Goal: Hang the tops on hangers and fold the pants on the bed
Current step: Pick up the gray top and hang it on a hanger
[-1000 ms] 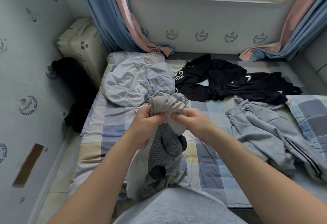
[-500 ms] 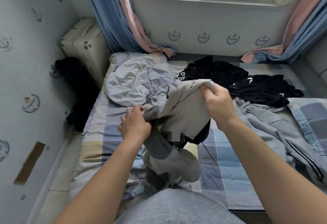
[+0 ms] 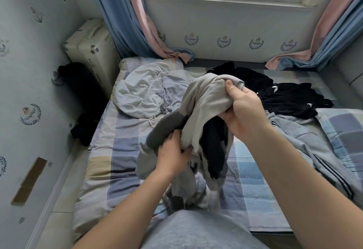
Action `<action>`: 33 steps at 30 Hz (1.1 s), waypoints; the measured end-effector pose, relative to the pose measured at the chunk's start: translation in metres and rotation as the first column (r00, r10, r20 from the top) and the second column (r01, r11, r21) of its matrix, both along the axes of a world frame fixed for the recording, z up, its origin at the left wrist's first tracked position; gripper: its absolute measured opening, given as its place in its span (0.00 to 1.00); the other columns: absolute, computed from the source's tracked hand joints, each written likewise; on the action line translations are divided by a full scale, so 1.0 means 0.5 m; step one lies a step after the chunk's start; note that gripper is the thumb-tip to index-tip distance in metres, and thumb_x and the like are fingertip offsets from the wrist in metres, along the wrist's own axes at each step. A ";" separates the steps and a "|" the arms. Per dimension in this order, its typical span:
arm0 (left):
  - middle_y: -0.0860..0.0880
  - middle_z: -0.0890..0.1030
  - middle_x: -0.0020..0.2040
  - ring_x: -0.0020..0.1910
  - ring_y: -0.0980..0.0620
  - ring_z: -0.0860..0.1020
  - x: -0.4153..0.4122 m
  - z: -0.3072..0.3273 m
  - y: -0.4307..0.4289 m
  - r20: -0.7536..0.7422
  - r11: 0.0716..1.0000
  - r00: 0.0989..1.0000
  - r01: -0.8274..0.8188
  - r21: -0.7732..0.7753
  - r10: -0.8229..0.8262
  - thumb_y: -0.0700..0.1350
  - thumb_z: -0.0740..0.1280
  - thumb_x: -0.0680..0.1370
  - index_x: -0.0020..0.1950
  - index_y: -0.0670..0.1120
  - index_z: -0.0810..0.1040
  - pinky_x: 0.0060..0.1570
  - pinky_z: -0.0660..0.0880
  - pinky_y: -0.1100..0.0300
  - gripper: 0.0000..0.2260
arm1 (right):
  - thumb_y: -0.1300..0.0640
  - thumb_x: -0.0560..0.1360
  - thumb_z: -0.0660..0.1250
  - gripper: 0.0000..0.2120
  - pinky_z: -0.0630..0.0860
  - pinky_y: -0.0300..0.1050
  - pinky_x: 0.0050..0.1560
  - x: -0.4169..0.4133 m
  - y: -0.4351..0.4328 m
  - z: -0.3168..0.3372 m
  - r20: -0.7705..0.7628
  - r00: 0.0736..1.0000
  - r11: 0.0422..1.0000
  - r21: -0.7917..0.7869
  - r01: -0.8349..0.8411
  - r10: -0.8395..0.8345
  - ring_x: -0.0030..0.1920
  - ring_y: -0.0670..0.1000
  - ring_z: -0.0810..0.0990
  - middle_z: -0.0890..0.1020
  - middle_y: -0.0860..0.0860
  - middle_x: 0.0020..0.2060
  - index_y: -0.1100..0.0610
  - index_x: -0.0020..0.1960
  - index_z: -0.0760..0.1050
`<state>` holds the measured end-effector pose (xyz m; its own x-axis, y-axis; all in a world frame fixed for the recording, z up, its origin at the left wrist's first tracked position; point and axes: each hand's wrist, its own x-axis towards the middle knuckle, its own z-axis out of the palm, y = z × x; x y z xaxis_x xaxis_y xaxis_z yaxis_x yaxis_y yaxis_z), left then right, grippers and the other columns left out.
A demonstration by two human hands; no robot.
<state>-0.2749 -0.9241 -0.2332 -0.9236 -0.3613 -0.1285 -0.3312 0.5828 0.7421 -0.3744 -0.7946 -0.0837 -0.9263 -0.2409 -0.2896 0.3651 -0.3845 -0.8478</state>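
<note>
A beige-grey garment (image 3: 204, 103) with dark grey ribbed cuffs and a black inner part hangs bunched over the checked bed (image 3: 125, 150). My right hand (image 3: 243, 111) grips its upper edge, held high. Lower down, my left hand (image 3: 172, 156) clutches the fabric near a ribbed cuff. A pale grey hooded top (image 3: 143, 93) lies crumpled at the bed's far left. Black clothes (image 3: 284, 95) are spread at the far right. Grey track pants with dark side stripes (image 3: 306, 146) lie on the right.
A cream suitcase (image 3: 92, 52) stands against the left wall with a black bag (image 3: 78, 83) in front of it. Blue and pink curtains (image 3: 137, 22) hang at both sides of the window. A checked pillow (image 3: 345, 130) lies at the right edge.
My hands went from together at the garment's middle to apart. The right hand lifted its edge up and right; the left dropped lower and regripped near the cuff. The garment has opened out.
</note>
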 end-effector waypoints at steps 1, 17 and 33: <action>0.45 0.80 0.56 0.59 0.41 0.77 -0.003 -0.004 -0.009 -0.032 0.999 0.999 -0.029 0.014 0.030 0.48 0.70 0.77 0.61 0.45 0.74 0.56 0.74 0.44 0.15 | 0.59 0.83 0.61 0.09 0.83 0.49 0.39 -0.004 0.003 0.002 0.024 0.999 0.999 -0.034 0.027 -0.026 0.45 0.54 0.86 0.86 0.57 0.46 0.63 0.57 0.78; 0.36 0.78 0.33 0.30 0.48 0.71 -0.034 0.131 -0.071 -0.278 0.903 0.959 0.161 0.399 -0.048 0.46 0.67 0.76 0.42 0.47 0.79 0.31 0.66 0.49 0.05 | 0.44 0.67 0.79 0.33 0.72 0.30 0.53 0.031 0.048 -0.173 -0.052 0.724 0.575 0.648 -0.499 0.687 0.62 0.40 0.76 0.78 0.41 0.62 0.38 0.68 0.70; 0.49 0.77 0.42 0.43 0.43 0.76 0.028 0.026 -0.101 0.178 0.996 0.984 -0.017 -0.092 0.034 0.41 0.67 0.74 0.43 0.50 0.70 0.37 0.69 0.52 0.07 | 0.64 0.75 0.64 0.10 0.71 0.35 0.35 -0.005 0.000 -0.098 -0.560 0.791 0.856 0.508 0.091 0.248 0.34 0.43 0.73 0.78 0.43 0.32 0.49 0.43 0.78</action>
